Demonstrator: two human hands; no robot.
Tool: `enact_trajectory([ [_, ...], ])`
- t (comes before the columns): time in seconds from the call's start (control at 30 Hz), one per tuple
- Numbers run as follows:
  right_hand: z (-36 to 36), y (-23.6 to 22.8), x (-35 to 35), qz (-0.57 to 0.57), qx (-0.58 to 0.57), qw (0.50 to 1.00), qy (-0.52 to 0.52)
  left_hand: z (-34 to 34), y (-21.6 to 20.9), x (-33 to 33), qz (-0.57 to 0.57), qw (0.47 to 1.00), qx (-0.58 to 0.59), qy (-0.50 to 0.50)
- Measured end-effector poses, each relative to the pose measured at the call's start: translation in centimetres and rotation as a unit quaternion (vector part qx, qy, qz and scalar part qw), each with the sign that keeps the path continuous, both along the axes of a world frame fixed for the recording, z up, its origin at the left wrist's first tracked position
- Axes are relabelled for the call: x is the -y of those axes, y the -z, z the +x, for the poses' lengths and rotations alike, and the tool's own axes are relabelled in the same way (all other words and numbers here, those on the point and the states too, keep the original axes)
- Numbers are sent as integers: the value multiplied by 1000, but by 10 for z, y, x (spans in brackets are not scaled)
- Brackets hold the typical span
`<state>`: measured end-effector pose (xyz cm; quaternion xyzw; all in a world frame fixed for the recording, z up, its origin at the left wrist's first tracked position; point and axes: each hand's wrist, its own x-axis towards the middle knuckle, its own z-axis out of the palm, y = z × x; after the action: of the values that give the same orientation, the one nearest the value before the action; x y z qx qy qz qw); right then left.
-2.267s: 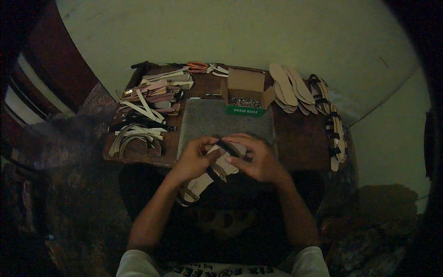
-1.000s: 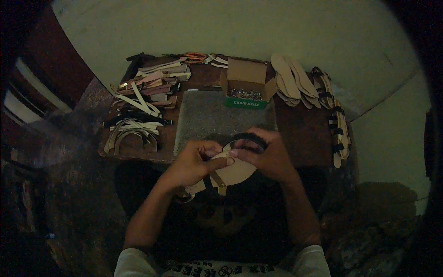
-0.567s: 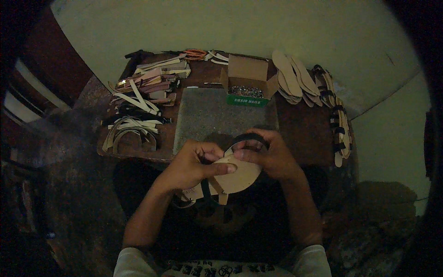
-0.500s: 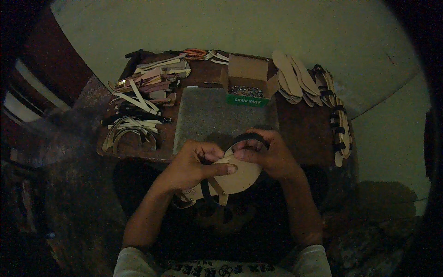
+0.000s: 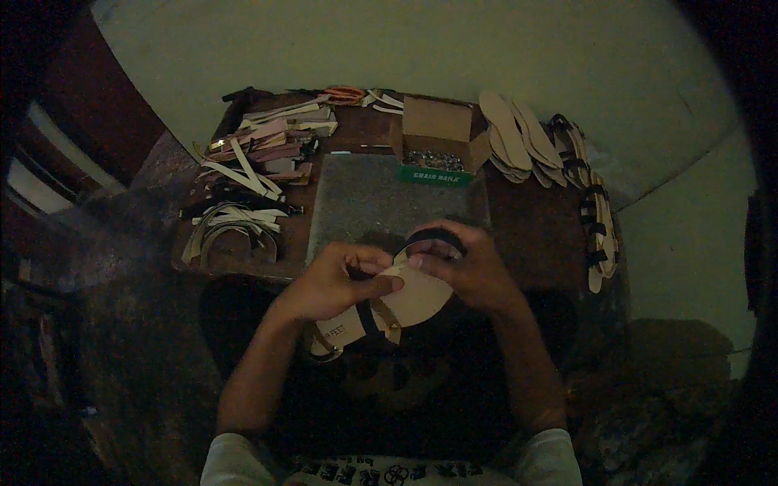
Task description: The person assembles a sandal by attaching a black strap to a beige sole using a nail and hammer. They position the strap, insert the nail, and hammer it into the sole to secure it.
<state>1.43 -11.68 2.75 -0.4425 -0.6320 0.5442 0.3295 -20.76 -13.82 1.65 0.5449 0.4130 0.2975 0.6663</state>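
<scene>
Over my lap I hold a pale tan sandal sole (image 5: 423, 301) at a tilt. Two straps, one black (image 5: 370, 321) and one brown, cross its middle, and another strap sits near its lower-left end. My left hand (image 5: 336, 279) grips the sole's far edge, thumb pressed on the top face, fingers partly hidden beneath. A dark strap with a pale inner side (image 5: 435, 235) arches up from the wide end of the sole. My right hand (image 5: 472, 266) is closed on this strap, its thumb at the sole's edge. Whether the strap's other end is fastened cannot be made out.
A low wooden table (image 5: 535, 235) stands ahead, bearing a grey slab (image 5: 356, 194). On it are an open box of nails (image 5: 436, 168), pale insoles (image 5: 519, 138), strapped sandals (image 5: 598, 227) at right, strap piles (image 5: 267, 154) at left and an orange coil (image 5: 344, 95).
The sandal has shifted slightly up and left, exposing more of its lower-left end. My right thumb has moved a little left along the edge. Both hands keep their hold.
</scene>
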Motion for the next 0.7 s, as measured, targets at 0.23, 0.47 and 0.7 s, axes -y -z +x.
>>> enact_trajectory([
  [0.23, 1, 10, -4, 67, 20, 997, -22, 5, -1, -1, -15, 1000, -18, -16],
  [0.47, -1, 17, -7, 164, 52, 984, -52, 8, 14, -2, -31, 999, 17, -28],
  [0.7, 0, 23, -9, 172, 54, 982, -64, 11, 18, -3, -26, 999, -17, -36],
])
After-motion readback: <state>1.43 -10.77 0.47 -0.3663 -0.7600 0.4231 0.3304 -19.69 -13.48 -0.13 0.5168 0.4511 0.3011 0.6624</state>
